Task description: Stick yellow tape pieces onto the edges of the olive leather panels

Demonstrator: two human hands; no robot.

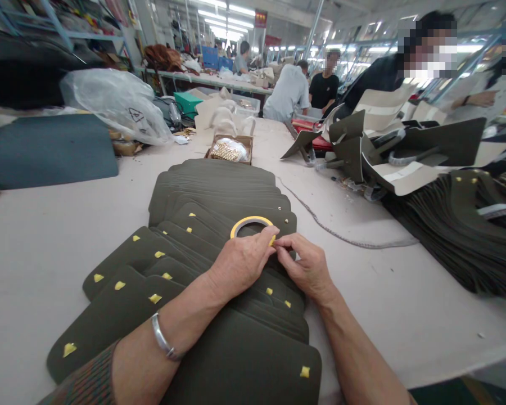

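My left hand [240,261] is closed round a yellow tape roll [250,222], holding it on edge above a fanned stack of dark olive leather panels [219,191]. My right hand [307,267] pinches the tape's free end right beside the left thumb. Small yellow tape squares [155,298] sit near the corners of the nearer panels. A silver bangle [162,340] circles my left wrist.
A small cardboard box of gold metal parts [230,149] stands behind the stack. A grey cord [341,236] runs across the pale table [37,242]. Piles of olive panels [459,242] lie at right, a plastic bag [118,104] at back left. Several people work at the far tables.
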